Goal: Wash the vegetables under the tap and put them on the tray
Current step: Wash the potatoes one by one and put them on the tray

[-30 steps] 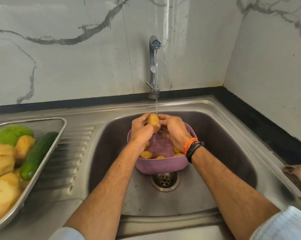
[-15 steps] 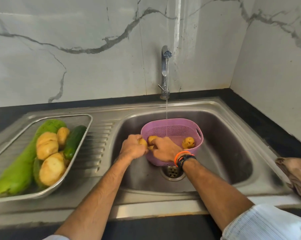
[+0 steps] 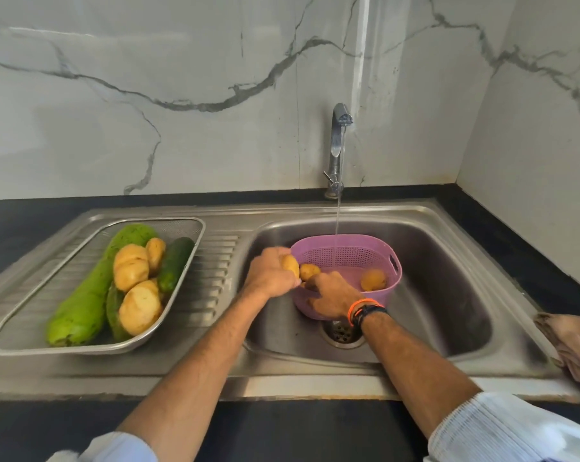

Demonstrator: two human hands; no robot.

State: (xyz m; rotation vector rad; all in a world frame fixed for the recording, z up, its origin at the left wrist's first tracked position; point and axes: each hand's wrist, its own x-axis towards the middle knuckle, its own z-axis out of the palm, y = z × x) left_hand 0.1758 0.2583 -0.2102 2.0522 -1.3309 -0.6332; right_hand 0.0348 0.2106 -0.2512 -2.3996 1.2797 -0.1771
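Note:
My left hand [image 3: 270, 278] is closed around a wet potato [image 3: 290, 265] at the left rim of the purple basket [image 3: 348, 256], which stands in the sink under the running tap [image 3: 338, 145]. My right hand [image 3: 332, 295] reaches over the basket's near rim, fingertips against a second potato [image 3: 310, 271]; its grip is hidden. A third potato [image 3: 373, 280] lies at the basket's right side. The steel tray [image 3: 195, 235] on the draining board holds a long green gourd [image 3: 88, 291], a cucumber [image 3: 175, 263] and several potatoes [image 3: 130, 268].
The water stream falls into the back of the basket. The sink drain [image 3: 342, 331] lies just in front of it. A brown cloth [image 3: 572, 348] sits on the sink's right edge. Black counter runs along the front and sides, with marble walls behind and at right.
Both hands came down from under the water stream to the basket's left rim. The left hand kept the potato and has shifted left; the right hand dropped into the basket. The camera pulled back.

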